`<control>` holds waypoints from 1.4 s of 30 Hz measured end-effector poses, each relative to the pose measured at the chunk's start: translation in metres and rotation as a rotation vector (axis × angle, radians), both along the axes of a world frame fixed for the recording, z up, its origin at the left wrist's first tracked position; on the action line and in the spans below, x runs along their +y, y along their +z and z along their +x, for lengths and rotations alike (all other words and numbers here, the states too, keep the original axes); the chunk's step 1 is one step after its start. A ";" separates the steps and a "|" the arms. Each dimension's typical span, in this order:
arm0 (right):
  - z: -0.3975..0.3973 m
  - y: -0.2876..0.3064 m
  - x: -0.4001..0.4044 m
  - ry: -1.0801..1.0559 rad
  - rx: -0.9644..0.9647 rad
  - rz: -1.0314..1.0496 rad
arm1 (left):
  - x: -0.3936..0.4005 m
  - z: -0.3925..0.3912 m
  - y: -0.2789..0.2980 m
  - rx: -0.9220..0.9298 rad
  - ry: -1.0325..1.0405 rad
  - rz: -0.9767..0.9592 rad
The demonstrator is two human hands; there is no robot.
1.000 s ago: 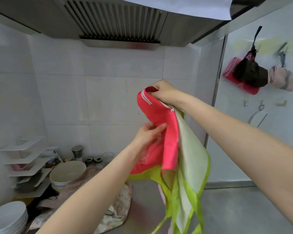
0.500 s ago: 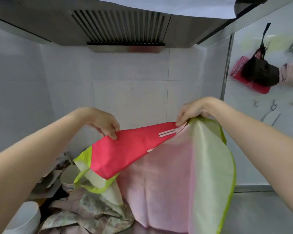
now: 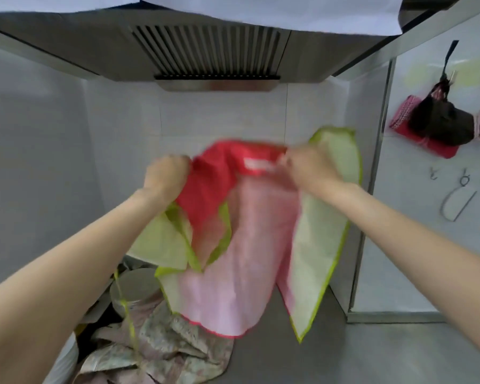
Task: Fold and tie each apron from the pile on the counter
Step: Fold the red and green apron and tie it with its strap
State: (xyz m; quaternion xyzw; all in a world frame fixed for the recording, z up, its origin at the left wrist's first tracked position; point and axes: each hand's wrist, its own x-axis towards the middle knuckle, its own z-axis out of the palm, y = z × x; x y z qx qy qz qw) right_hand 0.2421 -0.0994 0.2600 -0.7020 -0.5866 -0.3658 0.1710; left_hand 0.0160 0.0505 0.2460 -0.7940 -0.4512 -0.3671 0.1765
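We hold a thin red-and-pale-pink apron with lime-green trim (image 3: 241,239) up in the air in front of the white tiled wall (image 3: 222,117), below the steel extractor hood (image 3: 211,51). Our left hand (image 3: 165,176) has its fingers curled round a bunched red part of the top edge; our right hand (image 3: 308,167) pinches the same edge beside a small white label, though motion blur hides the exact fingers. The two hands are level with each other and set apart, with the red fabric sagging slightly between them. Below the hands the cloth hangs in loose panels, pale pink in the middle and pale green bordered in lime to either side; its lowest edge hangs above the grey steel counter (image 3: 372,353). A thin lime-green tie string (image 3: 128,309) dangles below our left forearm. Under that string a crumpled floral-print cloth (image 3: 164,347) lies on the counter, near a stack of pale bowls (image 3: 133,286). To the right of our right hand, red and dark cloths (image 3: 438,126) hang on a white panel.
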 end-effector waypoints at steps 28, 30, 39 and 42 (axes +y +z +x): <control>-0.017 0.047 0.021 0.148 0.694 0.364 | 0.020 -0.027 -0.023 0.176 -0.110 -1.106; -0.020 0.054 0.013 0.196 0.743 -0.033 | 0.032 -0.033 -0.026 0.129 -0.031 -0.778; -0.002 0.031 -0.002 -0.057 0.658 -0.610 | 0.052 -0.033 -0.011 -0.150 0.107 -0.394; -0.008 0.017 -0.014 0.116 1.139 -0.833 | 0.057 -0.036 -0.013 -0.091 0.148 -0.382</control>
